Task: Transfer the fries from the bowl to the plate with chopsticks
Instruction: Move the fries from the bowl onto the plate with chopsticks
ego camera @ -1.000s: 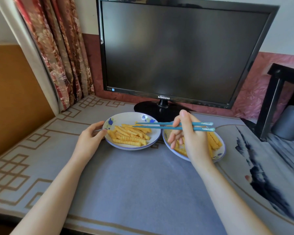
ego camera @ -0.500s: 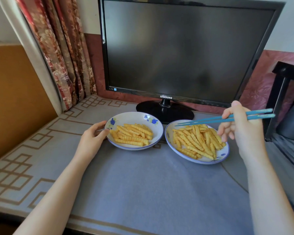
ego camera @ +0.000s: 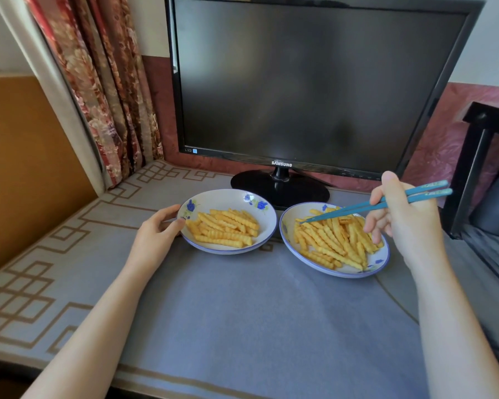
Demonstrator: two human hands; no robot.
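Two dishes of crinkle-cut fries sit on a grey-blue cloth in front of a dark monitor, with a person's hands at either side.

Head view: the cloth-covered table (ego camera: 257, 312) has a tan geometric border along its left edge. A black Samsung monitor (ego camera: 314, 82) stands at the back, a red floral curtain (ego camera: 104, 96) hangs to its left, and dark furniture (ego camera: 473, 168) stands at the right. The left hand (ego camera: 156, 234) holds the bowl (ego camera: 228, 194) by its left rim, thumb on the edge. The right hand (ego camera: 406, 223) grips blue chopsticks (ego camera: 343, 212), whose tips lie close together at the far-left side of the plate (ego camera: 329, 272). Fries in the bowl (ego camera: 225, 228) form a smaller pile; fries on the plate (ego camera: 334, 243) spread wider.
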